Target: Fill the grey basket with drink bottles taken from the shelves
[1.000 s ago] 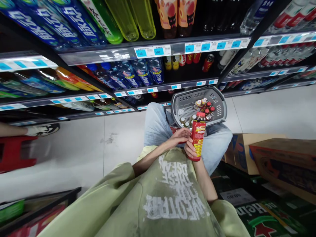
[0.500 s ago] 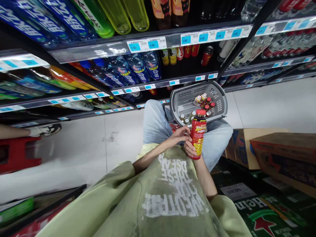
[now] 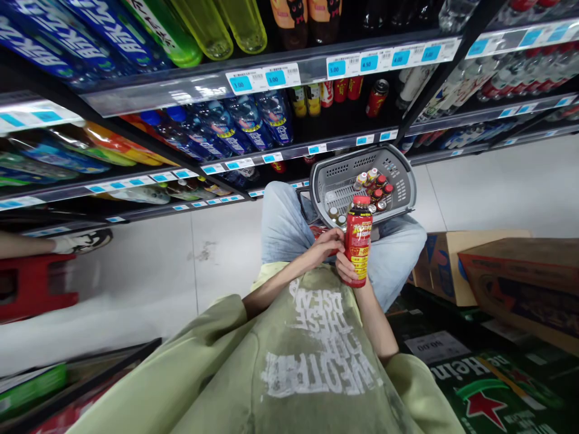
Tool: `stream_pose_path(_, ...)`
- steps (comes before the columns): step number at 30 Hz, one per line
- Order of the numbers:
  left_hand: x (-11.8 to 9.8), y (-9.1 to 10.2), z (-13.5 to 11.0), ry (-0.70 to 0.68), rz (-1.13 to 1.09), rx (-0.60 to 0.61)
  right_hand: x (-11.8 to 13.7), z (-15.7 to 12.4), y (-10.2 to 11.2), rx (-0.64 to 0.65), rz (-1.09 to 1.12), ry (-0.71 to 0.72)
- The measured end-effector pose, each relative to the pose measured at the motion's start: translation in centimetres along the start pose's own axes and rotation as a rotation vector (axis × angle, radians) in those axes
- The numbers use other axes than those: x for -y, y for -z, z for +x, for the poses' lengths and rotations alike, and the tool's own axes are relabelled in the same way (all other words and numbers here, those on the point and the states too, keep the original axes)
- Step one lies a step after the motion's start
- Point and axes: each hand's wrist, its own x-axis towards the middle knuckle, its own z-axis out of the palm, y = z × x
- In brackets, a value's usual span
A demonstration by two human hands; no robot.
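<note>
My right hand (image 3: 346,268) is wrapped around the lower part of a red drink bottle (image 3: 359,244) with a red cap and a yellow-printed label. The bottle stands nearly upright in front of my lap, its label facing me. My left hand (image 3: 326,244) has its fingers bent together against the bottle's left side, with some fingertips hidden. Just beyond the bottle, a grey shopping basket (image 3: 407,202) is by my knees. It holds several small red-capped bottles (image 3: 378,188), white-capped bottles (image 3: 365,178) and some cans (image 3: 381,205).
Drink shelves with price tags (image 3: 262,78) run across the front, stocked with blue bottles (image 3: 275,117) and a red can (image 3: 377,98). Cardboard boxes (image 3: 511,277) and green beer cartons (image 3: 484,386) stand at right. At left, another person's foot (image 3: 84,241) is near a red stool (image 3: 40,289).
The red drink bottle has shifted slightly left and up in view, still in my right hand. My left hand stays against its side. The camera view has moved a little.
</note>
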Motion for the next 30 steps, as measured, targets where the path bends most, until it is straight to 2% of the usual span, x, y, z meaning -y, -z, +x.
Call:
stream_pose_path(2, 0.1, 0.0, 0.2, 0.016, -0.028, -0.039, 0.6, -0.2, -0.3, 0.024, 0.039, -0.076)
stream_pose_path(4, 0.0, 0.0, 0.3, 0.035, -0.052, -0.086, 1.0, -0.2, -0.4, 0.090, 0.090, -0.093)
stream_pose_path(6, -0.1, 0.0, 0.4, 0.051, -0.070, -0.128, 1.2, -0.1, -0.4, 0.246, 0.178, -0.045)
stream_pose_path(9, -0.3, -0.1, 0.4, 0.066, -0.078, -0.163, 1.3, 0.5, -0.3, 0.556, 0.345, 0.028)
stream_pose_path(10, -0.4, -0.2, 0.4, 0.068, -0.077, -0.173, 1.3, 0.6, -0.3, 0.627, 0.381, 0.036)
stream_pose_path(12, -0.5, -0.3, 0.4, 0.064, -0.071, -0.188, 1.3, 0.8, -0.4, 0.688, 0.405, 0.027)
stream_pose_path(16, -0.6, -0.3, 0.5, 0.057, -0.057, -0.199, 1.4, 0.9, -0.5, 0.666, 0.391, 0.027)
stream_pose_path(21, -0.5, 0.0, 0.7, 0.060, -0.051, -0.225, 1.5, 0.9, -0.5, 0.520, 0.316, -0.021)
stream_pose_path(27, -0.1, 0.5, 0.9, 0.051, -0.036, -0.230, 1.9, 1.0, -1.0, 0.612, 0.383, 0.006)
stream_pose_path(30, -0.5, 1.0, 1.2, 0.036, -0.006, -0.231, 2.2, 0.7, -1.7, 0.505, 0.330, 0.004)
